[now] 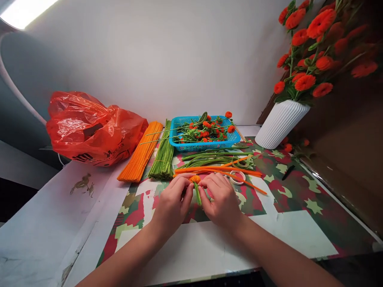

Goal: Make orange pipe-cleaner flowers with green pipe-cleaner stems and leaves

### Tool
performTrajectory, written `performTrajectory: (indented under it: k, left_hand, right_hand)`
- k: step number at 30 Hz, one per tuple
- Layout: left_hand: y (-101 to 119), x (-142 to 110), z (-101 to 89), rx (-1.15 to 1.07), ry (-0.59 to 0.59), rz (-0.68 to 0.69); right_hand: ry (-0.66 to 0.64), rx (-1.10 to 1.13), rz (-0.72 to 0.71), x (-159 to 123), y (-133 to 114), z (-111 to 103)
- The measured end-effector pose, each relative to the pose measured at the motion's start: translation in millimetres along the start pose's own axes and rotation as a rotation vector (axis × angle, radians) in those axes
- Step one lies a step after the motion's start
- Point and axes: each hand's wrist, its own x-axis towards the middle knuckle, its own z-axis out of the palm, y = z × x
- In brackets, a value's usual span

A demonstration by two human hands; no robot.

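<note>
Between my two hands is a small orange pipe-cleaner flower (195, 179) with a short green stem (197, 194) pointing toward me. My left hand (176, 197) pinches the flower's left side with thumb and fingertips. From the other side my right hand (220, 197) pinches its right edge near the top of the stem. Just beyond the fingers lie loose orange pipe cleaners (248, 172), with a white roll of tape (237, 177) by my right fingertips. Loose green pipe cleaners (206, 160) are spread behind them.
A blue basket (203, 146) holds several finished orange flowers. Left of it lie a green bundle (163, 159) and an orange bundle (140, 153) of pipe cleaners, then a red plastic bag (92, 131). A white vase (281, 123) with orange flowers stands back right. A lamp (20, 14) shines upper left.
</note>
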Motion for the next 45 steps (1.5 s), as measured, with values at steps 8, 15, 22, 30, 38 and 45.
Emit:
performTrajectory:
  k: [8,15,22,30,38,45]
  left_hand:
    - [1,1,1.5,0.106,0.018,0.206]
    - [-3,3,0.9,0.092,-0.026,0.292]
    - [2,7,0.4,-0.307,-0.029,-0.254]
    - [4,4,1.5,-0.155,0.026,-0.109]
    - [-10,-5,5.5,0.114,-0.066,0.362]
    - [4,10,1.1,-0.259,-0.036,-0.199]
  right_hand:
    - [-0.202,0.416,0.38,8,-3,-7]
    - [-0.508,1.195,0.949,14,-2,-18]
    - [-0.008,0.272,0.089,9,5,-19]
    - [0.001,0.292,0.203,8,-2,-8]
    - [-0.373,1.203,1.076,13,-2,-17]
    - [-0.29,1.041,0.972,15,4,-18]
